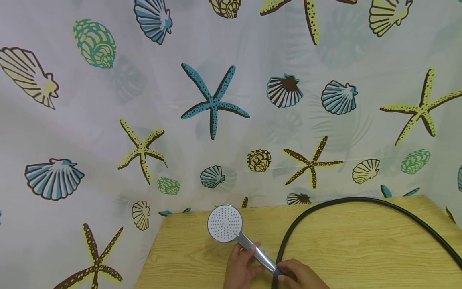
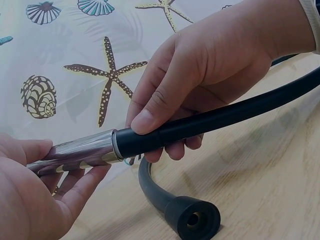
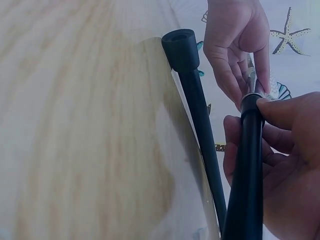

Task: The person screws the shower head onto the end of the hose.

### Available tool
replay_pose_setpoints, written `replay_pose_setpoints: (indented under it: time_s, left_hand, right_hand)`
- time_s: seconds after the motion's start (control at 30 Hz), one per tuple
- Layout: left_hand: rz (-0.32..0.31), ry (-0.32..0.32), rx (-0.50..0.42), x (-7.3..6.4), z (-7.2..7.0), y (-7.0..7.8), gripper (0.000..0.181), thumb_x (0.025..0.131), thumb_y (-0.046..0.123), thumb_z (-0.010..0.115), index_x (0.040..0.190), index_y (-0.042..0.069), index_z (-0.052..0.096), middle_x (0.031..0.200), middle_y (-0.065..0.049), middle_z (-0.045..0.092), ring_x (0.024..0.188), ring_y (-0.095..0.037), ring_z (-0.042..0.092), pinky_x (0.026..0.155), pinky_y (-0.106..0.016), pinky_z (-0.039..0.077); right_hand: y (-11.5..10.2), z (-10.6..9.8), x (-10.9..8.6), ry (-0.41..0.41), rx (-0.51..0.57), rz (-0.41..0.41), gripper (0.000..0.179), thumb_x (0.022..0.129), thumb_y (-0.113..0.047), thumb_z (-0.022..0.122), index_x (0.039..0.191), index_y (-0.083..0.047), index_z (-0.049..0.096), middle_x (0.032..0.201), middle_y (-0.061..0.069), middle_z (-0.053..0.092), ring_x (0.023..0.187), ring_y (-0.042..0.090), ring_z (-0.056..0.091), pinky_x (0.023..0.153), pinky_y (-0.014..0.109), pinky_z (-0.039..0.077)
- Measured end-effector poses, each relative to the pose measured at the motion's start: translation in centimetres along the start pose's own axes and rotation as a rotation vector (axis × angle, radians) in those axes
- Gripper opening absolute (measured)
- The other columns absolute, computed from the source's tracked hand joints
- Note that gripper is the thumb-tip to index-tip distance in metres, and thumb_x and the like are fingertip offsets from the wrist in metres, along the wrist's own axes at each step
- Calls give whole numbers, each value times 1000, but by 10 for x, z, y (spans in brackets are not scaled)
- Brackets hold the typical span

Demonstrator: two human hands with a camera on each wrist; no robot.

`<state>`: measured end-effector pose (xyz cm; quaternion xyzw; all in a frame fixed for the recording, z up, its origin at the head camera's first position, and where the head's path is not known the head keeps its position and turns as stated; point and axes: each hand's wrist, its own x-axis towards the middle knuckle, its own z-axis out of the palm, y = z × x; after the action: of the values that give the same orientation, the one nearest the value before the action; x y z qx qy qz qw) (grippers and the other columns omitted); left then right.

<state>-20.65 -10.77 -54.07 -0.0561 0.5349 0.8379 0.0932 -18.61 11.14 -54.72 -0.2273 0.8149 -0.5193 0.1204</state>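
A chrome hand shower (image 1: 225, 223) with a round, white, dotted face is held tilted above the wooden table. My left hand (image 1: 241, 265) grips its handle (image 2: 80, 150) with thumb and fingers. At the handle's lower end my right hand (image 1: 301, 275) pinches the end of a black hose (image 2: 135, 142), thumb on one side and fingers on the other. Hose end and handle meet in one line; whether they are fastened cannot be seen. The hose's other end (image 2: 197, 218), a wide black connector with an open hole, shows near the tabletop in the left wrist view.
The wooden table (image 1: 202, 241) lies under both hands. From my right hand the hose arcs across the back and down to the right side. A white curtain (image 1: 245, 120) printed with shells and starfish hangs behind the table and at both sides.
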Motion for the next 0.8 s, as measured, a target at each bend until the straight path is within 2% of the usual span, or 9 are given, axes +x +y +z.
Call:
replay_pose_setpoints:
  time_s: [0.23,0.47,0.8]
  left_hand:
    - [-7,7,6,-3,2,3,54,99,22,64,145,4,43,123,-6,70,107,-20,69,88,-45,64]
    - [-3,1,19,-4,3,4,56,100,24,64,147,4,41,123,-5,70,109,-19,68,89,-46,64]
    - [-8,-2,16,-4,2,5,55,100,25,64,146,6,43,122,-4,69,108,-20,68,91,-46,64]
  right_hand:
    - [2,0,0,-16,11,-26,34,103,-27,58,125,-1,63,107,5,61,86,-1,56,72,16,52]
    - [1,0,0,-42,82,12,34,104,-27,56,126,-2,62,101,4,57,80,3,56,65,17,50]
    - [1,-1,0,-76,210,50,35,105,-25,53,129,0,60,92,4,59,71,4,57,58,18,50]
